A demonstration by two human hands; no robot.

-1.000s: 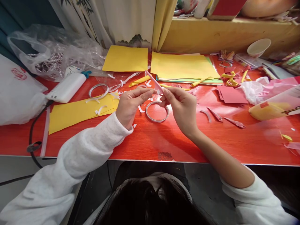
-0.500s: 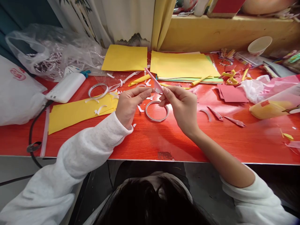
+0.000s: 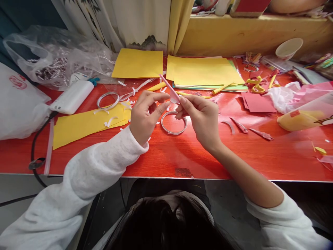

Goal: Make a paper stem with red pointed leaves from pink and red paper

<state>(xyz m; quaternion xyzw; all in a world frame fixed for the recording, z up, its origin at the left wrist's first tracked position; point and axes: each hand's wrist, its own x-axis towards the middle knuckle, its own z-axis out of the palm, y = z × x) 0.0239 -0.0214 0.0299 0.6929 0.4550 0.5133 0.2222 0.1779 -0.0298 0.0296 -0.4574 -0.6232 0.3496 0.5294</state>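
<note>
A slim pink folded or rolled piece of paper (image 3: 170, 89) slants up and left above the table, with a whitish patch at its lower end. My right hand (image 3: 203, 116) pinches that lower end between thumb and fingers. Close beside it, my left hand (image 3: 146, 116) has its thumb and forefinger parted, tips near the paper; I see nothing held between them. Below the hands, a roll of narrow tape (image 3: 174, 133) lies flat on the red table. Small white scraps are scattered behind my left hand.
Yellow sheets (image 3: 140, 64) and a paper stack (image 3: 203, 71) lie at the back. Left are another tape roll (image 3: 98, 101), yellow strips (image 3: 75, 130), a white power bank (image 3: 74, 97) and plastic bags (image 3: 19, 104). Rightward lie pink twists (image 3: 261, 134), red paper squares (image 3: 260, 103) and a cup (image 3: 288, 49).
My left thumb and forefinger have gone from a pinch to apart, and the left hand has opened slightly. My right hand still holds the pink paper in nearly the same place.
</note>
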